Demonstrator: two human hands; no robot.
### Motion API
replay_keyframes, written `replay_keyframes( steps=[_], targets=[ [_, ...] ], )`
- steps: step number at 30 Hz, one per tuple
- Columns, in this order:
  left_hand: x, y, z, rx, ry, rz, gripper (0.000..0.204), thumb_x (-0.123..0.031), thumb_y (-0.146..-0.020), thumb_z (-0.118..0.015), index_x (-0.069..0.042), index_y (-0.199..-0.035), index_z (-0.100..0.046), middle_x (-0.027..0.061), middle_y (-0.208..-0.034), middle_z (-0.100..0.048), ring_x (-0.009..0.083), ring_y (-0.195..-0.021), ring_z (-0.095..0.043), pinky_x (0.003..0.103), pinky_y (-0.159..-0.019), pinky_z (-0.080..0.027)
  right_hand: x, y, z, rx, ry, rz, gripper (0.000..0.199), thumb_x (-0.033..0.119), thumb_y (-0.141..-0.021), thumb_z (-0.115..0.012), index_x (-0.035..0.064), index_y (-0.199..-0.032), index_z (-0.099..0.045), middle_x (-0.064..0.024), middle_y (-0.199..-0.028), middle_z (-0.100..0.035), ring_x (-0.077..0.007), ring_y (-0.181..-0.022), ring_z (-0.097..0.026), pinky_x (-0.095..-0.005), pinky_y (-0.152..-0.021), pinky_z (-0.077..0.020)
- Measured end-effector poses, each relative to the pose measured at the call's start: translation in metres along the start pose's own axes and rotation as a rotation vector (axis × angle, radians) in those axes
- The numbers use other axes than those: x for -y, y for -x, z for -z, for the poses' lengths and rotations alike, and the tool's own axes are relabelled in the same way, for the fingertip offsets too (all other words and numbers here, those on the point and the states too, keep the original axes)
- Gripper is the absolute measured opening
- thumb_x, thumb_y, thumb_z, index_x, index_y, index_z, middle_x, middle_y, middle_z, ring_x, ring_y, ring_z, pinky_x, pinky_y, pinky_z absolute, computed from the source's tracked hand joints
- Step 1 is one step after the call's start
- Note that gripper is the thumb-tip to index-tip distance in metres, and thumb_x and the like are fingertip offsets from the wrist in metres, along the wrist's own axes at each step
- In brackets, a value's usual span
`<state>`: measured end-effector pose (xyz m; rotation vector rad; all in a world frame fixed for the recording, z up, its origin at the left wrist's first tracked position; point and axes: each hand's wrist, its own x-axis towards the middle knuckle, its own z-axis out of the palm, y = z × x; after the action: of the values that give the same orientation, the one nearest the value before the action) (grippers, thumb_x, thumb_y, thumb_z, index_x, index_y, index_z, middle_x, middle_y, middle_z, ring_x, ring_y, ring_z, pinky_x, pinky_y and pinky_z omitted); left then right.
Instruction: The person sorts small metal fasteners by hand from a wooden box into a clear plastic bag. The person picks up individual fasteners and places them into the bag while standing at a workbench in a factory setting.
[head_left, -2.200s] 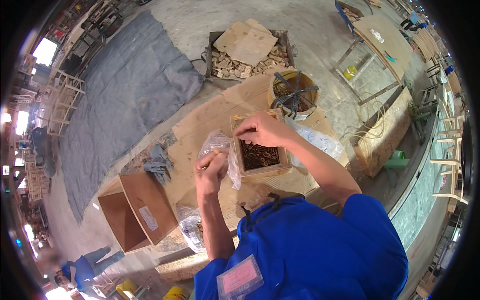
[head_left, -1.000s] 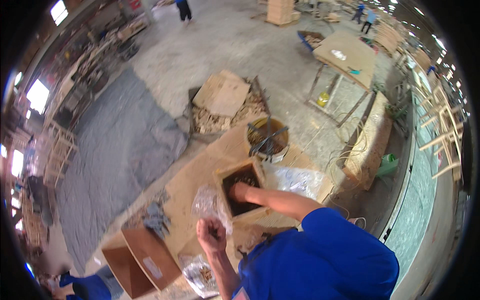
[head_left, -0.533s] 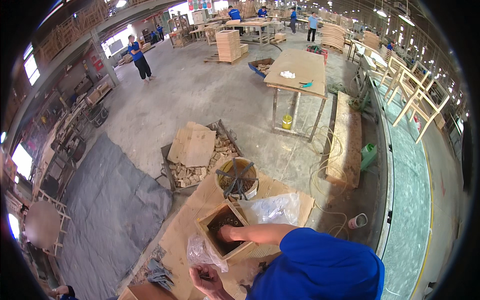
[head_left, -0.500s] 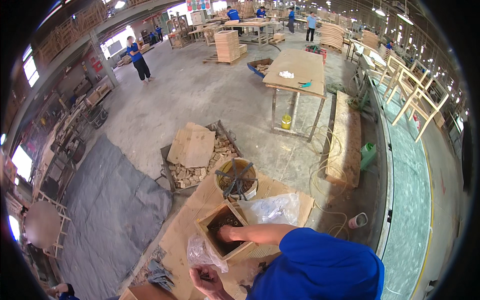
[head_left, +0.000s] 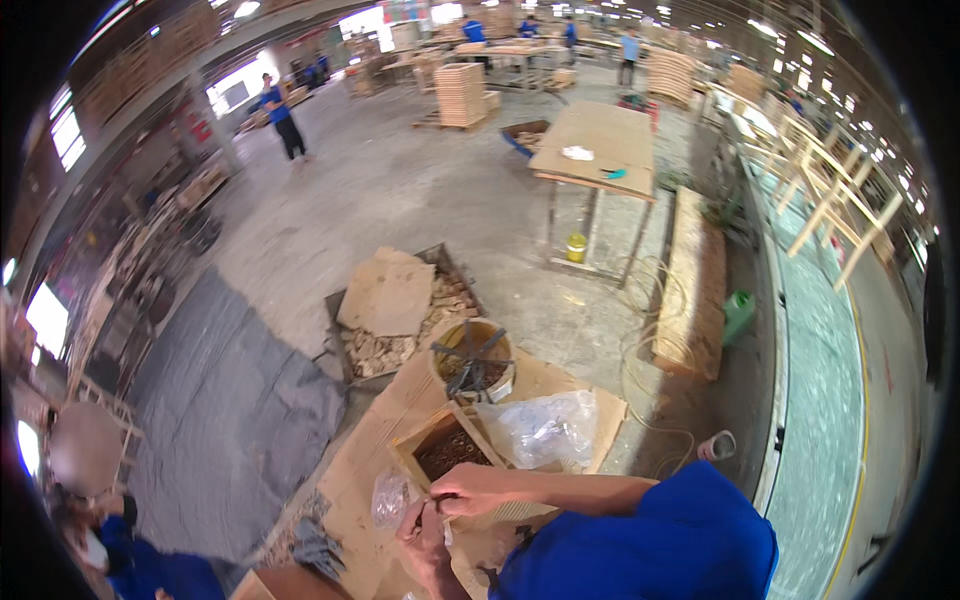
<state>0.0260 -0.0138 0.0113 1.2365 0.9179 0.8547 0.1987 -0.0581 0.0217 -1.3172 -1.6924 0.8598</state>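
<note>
My right hand (head_left: 466,488) and my left hand (head_left: 424,532) meet at the near edge of an open wooden box (head_left: 482,500). Both have their fingers pinched together; whatever small piece is between them is too little to make out. Inside the box lies a heap of small dark brown parts (head_left: 452,455). A crumpled clear plastic bag (head_left: 390,498) lies left of the box, close to my left hand. Another clear plastic bag (head_left: 545,425) is spread to its right. Beyond the box stands a yellowish bucket (head_left: 503,343) with dark strips across its mouth and brown bits inside.
Flattened cardboard (head_left: 375,455) lies under the box. Beyond it is a crate of wood offcuts (head_left: 380,352) with a cardboard sheet on top. Grey gloves (head_left: 316,548) lie at the left. A co-worker in blue (head_left: 150,560) is at the lower left; a table (head_left: 597,140) stands farther ahead.
My right hand has come out of the box toward me and met my left hand, which has risen slightly. A co-worker has come further into view at the lower left.
</note>
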Motion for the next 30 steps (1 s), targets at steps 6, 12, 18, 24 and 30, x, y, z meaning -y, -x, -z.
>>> replay_keyframes(
  steps=[6, 12, 18, 24, 30],
  targets=[
    [-0.028, 0.017, 0.005, -0.058, 0.150, 0.014, 0.016, -0.004, -0.085, -0.065, 0.004, -0.098, -0.070, -0.0027, -0.070, -0.057, 0.0036, -0.057, -0.045, 0.021, -0.050, -0.032, 0.047, 0.011, 0.011, 0.037, -0.526, -0.342, 0.031, 0.024, -0.095, -0.058, 0.0084, -0.121, -0.063, -0.0006, -0.071, -0.060, -0.0072, -0.063, -0.054, -0.0244, -0.055, -0.0423],
    [-0.031, 0.036, 0.022, -0.070, 0.287, -0.022, 0.015, -0.005, -0.091, -0.058, 0.005, -0.094, -0.068, -0.0037, -0.056, -0.047, 0.0036, -0.044, -0.035, 0.023, -0.039, -0.024, 0.054, 0.003, -0.014, 0.228, -0.409, -0.312, 0.030, 0.028, -0.097, -0.059, 0.0066, -0.118, -0.063, 0.0003, -0.076, -0.060, -0.0077, -0.063, -0.054, -0.0232, -0.057, -0.0437],
    [-0.030, 0.068, 0.051, -0.197, 0.312, 0.049, 0.016, -0.010, -0.090, -0.060, 0.003, -0.094, -0.069, -0.0022, -0.060, -0.053, 0.0045, -0.048, -0.041, 0.022, -0.043, -0.029, 0.065, 0.000, -0.061, 0.140, -0.804, -0.419, 0.026, 0.025, -0.094, -0.062, 0.0033, -0.108, -0.065, -0.0020, -0.087, -0.065, -0.0097, -0.068, -0.059, -0.0250, -0.063, -0.0493],
    [-0.020, 0.108, 0.088, -0.269, 0.272, 0.067, 0.019, -0.016, -0.090, -0.064, 0.000, -0.098, -0.071, 0.0032, -0.072, -0.065, 0.0055, -0.057, -0.050, 0.022, -0.049, -0.035, 0.086, -0.006, -0.102, 0.278, -0.766, -0.560, 0.024, 0.018, -0.091, -0.057, -0.0006, -0.104, -0.065, -0.0052, -0.088, -0.066, -0.0116, -0.071, -0.062, -0.0272, -0.066, -0.0535],
    [-0.017, 0.153, 0.131, -0.505, 0.702, -0.103, 0.023, -0.006, -0.090, -0.052, 0.001, -0.069, -0.058, 0.0039, -0.056, -0.050, 0.0115, -0.048, -0.045, 0.027, -0.047, -0.037, 0.115, -0.014, -0.163, 0.514, -0.683, -0.552, 0.022, 0.014, -0.091, -0.057, -0.0017, -0.105, -0.063, -0.0067, -0.088, -0.067, -0.0110, -0.075, -0.063, -0.0274, -0.067, -0.0541]
  ],
)
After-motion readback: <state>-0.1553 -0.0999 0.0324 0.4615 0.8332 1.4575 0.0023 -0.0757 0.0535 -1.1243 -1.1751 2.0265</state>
